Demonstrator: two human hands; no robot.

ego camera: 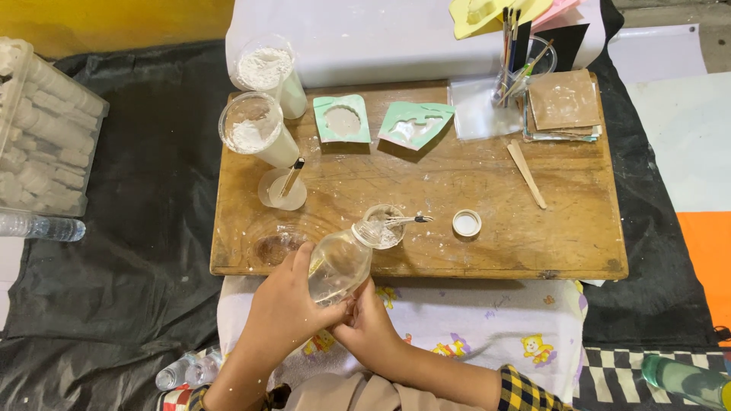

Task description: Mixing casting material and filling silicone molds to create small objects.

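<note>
Hands: we see both wrapped around one clear plastic bottle (340,262); the left hand (285,304) curls over its side with the thumb up along the wall, the right hand (368,323) closes on its base from below.
Bottle: tilted, neck pointing away from us, mouth resting at the rim of a small clear plastic cup (384,226) near the front edge of the wooden desk (487,190).
Cup: a thin stirring tool (407,220) lies across its rim, and we make out white contents inside.
Cap: a white round screw cap (467,223) lies just right of the cup, open side up.
Left of the cup: an empty clear bowl (276,245) stands close by the left hand.
Farther back: a low clear cup with a brown-handled tool (283,188), then two tall clear cups of white powder (255,129).
Moulds: a green square mould with a round hollow (342,119) and a green tilted mould (415,123) lie at the desk's back edge.
Right side: a flat wooden stick (526,173), a stack of brown cards (563,103), and a clear cup of brushes (521,57).
Floor: a black sheet (145,228) carries a clear box of white pieces (42,125) at far left.
</note>
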